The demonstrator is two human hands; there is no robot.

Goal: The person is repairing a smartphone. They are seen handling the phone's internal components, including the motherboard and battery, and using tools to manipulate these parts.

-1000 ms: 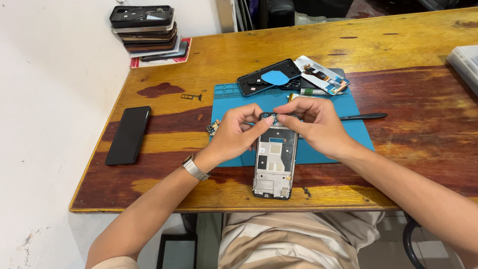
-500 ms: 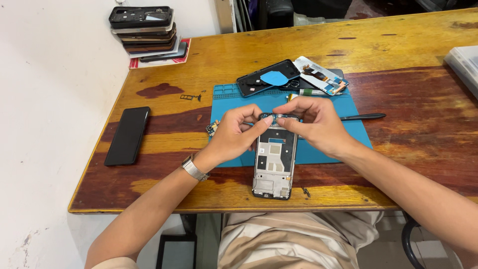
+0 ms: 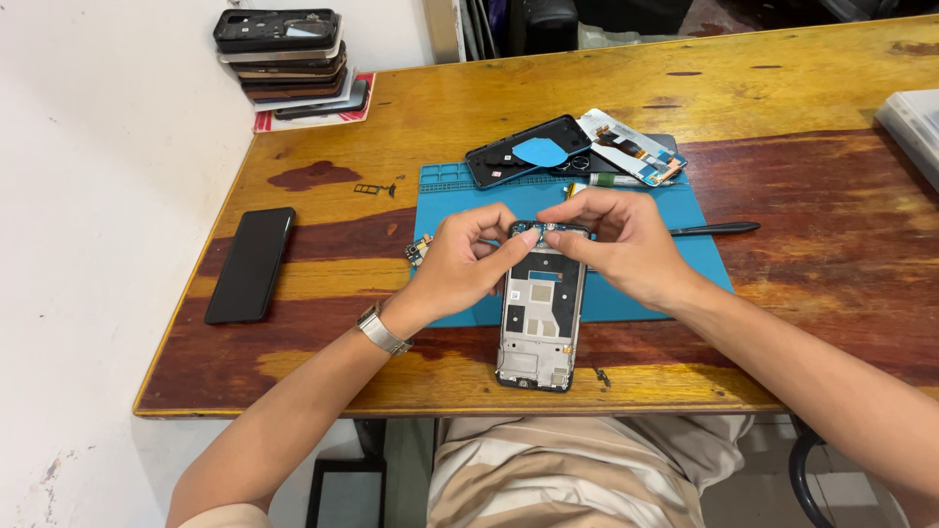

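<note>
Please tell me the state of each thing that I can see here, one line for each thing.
Phone frame: opened, flat, insides up.
Left hand: fingers pinching the frame's top edge.
Right hand: fingers on the same edge.
Black phone: flat, screen dark.
Back cover: detached, blue pick lying on it.
Stack of phones: piled at corner.

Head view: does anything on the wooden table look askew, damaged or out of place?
The opened grey phone frame lies half off the blue work mat, its lower end near the table edge. A tiny dark loose part lies beside it. Both hands grip its top.
</note>
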